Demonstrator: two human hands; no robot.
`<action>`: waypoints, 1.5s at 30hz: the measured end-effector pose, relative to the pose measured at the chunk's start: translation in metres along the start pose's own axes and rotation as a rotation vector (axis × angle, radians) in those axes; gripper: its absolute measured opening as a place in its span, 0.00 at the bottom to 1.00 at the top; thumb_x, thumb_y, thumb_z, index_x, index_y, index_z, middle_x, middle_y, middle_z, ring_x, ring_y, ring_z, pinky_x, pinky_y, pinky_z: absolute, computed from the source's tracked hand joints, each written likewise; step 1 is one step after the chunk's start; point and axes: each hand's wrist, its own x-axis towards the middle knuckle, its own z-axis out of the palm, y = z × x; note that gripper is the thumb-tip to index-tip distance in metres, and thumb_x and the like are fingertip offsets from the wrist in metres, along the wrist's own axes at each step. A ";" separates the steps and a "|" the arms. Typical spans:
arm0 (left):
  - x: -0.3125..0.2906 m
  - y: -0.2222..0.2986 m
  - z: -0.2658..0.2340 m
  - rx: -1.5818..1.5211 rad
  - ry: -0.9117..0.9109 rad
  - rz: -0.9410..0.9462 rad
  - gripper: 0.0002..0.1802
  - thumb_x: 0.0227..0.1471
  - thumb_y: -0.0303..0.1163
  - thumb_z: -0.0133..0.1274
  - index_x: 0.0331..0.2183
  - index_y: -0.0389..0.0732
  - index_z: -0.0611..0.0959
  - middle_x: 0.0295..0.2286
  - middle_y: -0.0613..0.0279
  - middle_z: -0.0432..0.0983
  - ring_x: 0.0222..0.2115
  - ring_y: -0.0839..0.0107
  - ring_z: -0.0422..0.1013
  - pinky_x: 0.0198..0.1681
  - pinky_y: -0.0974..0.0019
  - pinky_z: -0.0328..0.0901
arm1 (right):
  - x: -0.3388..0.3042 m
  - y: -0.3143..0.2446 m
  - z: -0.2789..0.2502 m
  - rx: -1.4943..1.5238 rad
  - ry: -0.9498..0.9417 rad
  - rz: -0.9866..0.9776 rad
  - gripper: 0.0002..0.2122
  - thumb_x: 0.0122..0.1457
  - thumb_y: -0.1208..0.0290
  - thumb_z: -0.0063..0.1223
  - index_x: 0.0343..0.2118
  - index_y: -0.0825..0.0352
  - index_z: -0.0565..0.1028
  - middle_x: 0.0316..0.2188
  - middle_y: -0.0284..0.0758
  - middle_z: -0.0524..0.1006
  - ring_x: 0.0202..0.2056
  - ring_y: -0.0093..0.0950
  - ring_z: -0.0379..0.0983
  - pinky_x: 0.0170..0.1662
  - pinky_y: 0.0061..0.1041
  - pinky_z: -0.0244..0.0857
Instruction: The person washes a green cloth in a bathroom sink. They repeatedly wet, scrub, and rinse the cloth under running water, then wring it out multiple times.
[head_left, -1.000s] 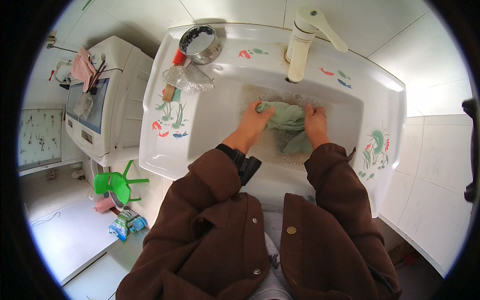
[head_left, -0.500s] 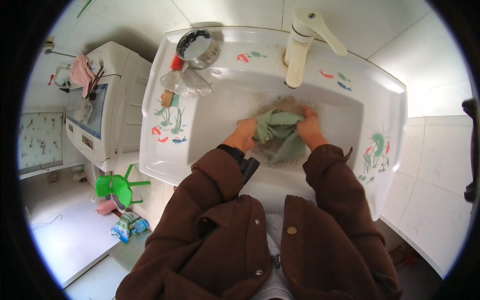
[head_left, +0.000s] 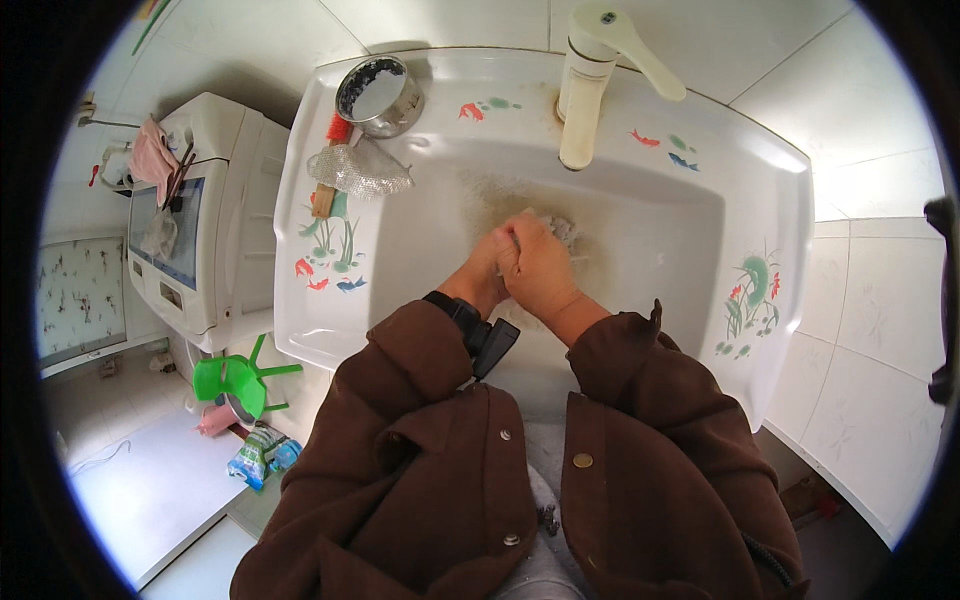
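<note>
Over the basin of the white sink (head_left: 650,220), my left hand (head_left: 485,268) and my right hand (head_left: 540,265) press together, fingers closed and overlapping. Between them is the green cloth, bunched up and almost wholly covered by my fingers. A small crumpled greyish patch (head_left: 563,232) shows just beyond my right hand; whether it is part of the cloth I cannot tell. Brownish murky water (head_left: 590,262) lies in the basin around and below my hands. The tap (head_left: 582,120) stands behind them, its lever to the right, and no stream shows from its spout.
On the sink's back left corner sits a metal bowl (head_left: 382,98) with white stuff inside. Beside it lie a silvery mesh pad (head_left: 362,172) and a red-and-wood brush (head_left: 323,200). A washing machine (head_left: 205,220) and a green chair (head_left: 240,382) stand to the left.
My hands were apart with the green cloth spread between them. They have come together to the left, my right hand closing over my left, and the cloth is bunched and mostly hidden.
</note>
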 end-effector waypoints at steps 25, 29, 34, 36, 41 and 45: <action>-0.002 0.005 0.001 0.118 0.392 -0.106 0.35 0.53 0.60 0.39 0.53 0.46 0.63 0.52 0.53 0.57 0.51 0.51 0.57 0.50 0.46 0.58 | 0.018 0.083 -0.039 0.256 -0.148 0.354 0.14 0.45 0.75 0.48 0.38 0.70 0.73 0.40 0.47 0.73 0.44 0.42 0.68 0.47 0.31 0.62; -0.001 0.011 -0.010 -0.140 0.117 -0.086 0.31 0.52 0.61 0.40 0.46 0.45 0.70 0.42 0.56 0.69 0.43 0.59 0.67 0.45 0.54 0.64 | 0.010 0.034 -0.007 0.219 -0.289 -0.039 0.11 0.46 0.75 0.44 0.34 0.66 0.73 0.35 0.46 0.72 0.39 0.44 0.68 0.43 0.33 0.63; 0.003 0.003 -0.016 -0.252 0.043 0.004 0.26 0.53 0.56 0.41 0.42 0.45 0.74 0.37 0.59 0.73 0.37 0.64 0.70 0.42 0.59 0.66 | 0.006 -0.004 0.004 0.008 -0.002 -0.287 0.10 0.51 0.66 0.47 0.33 0.67 0.70 0.30 0.45 0.70 0.33 0.45 0.67 0.37 0.38 0.64; 0.005 -0.003 -0.007 -0.257 0.117 0.020 0.24 0.54 0.54 0.41 0.41 0.44 0.75 0.36 0.59 0.73 0.36 0.65 0.71 0.40 0.60 0.66 | 0.011 -0.006 0.001 -0.076 0.037 -0.209 0.11 0.53 0.64 0.47 0.33 0.68 0.69 0.30 0.45 0.70 0.32 0.46 0.68 0.36 0.39 0.64; -0.005 -0.004 0.025 -0.067 0.223 0.093 0.22 0.55 0.50 0.40 0.39 0.43 0.75 0.35 0.60 0.73 0.35 0.66 0.70 0.40 0.61 0.66 | 0.011 0.012 -0.006 -0.195 0.083 -0.114 0.12 0.55 0.63 0.45 0.32 0.68 0.69 0.29 0.46 0.71 0.33 0.46 0.68 0.35 0.41 0.64; -0.013 0.002 0.040 0.273 0.327 0.130 0.23 0.55 0.51 0.42 0.40 0.41 0.74 0.36 0.59 0.72 0.38 0.65 0.69 0.43 0.59 0.65 | 0.015 0.045 -0.005 -0.228 0.006 0.093 0.14 0.57 0.61 0.42 0.34 0.69 0.69 0.29 0.48 0.73 0.35 0.49 0.68 0.38 0.42 0.63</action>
